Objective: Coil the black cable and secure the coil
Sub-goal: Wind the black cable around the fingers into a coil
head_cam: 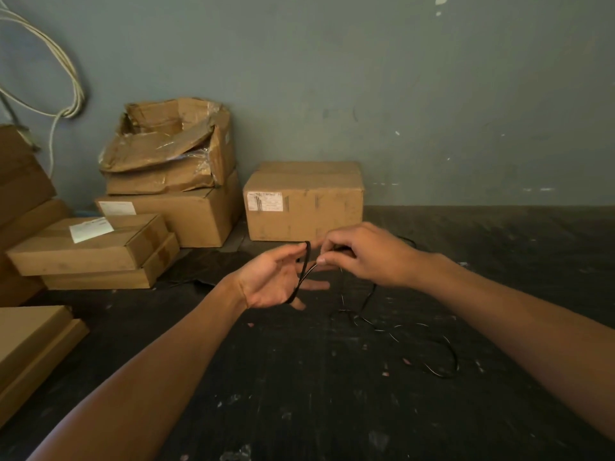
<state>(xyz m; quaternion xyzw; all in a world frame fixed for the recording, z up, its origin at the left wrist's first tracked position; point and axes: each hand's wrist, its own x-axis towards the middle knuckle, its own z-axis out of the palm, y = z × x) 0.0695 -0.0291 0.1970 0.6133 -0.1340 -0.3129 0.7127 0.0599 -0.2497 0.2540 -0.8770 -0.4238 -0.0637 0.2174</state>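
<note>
Coiling barely begun. Holding the left hand (276, 281) palm-up with fingers spread, serving as a former, with a loop or two of the cable (303, 271) running across the fingers from index tip down to the little finger. Pinching the cable in the right hand (362, 254), thumb and fingertips curled on the strand just beside the left fingertips, apparently feeding the next turn over.

Judging from the lie of things: only a small first part wound so far. Trailing from the right hand down to the dark floor (299, 377), where most of the length is lying loose in wandering bends to the right (thin and glinting, hard to follow against the floor, so the far end cannot be told). Another stretch curving behind the right wrist toward the wall.

Remaining, as a judgement: drawing in all that slack turn by turn, then slipping the coil off the fingers and fastening it. Showing no tie or strap anywhere, so probably finishing by wrapping the tail around the bundle.

Standing beyond the hands: boxes (303, 201) against the wall, untouched.
</note>
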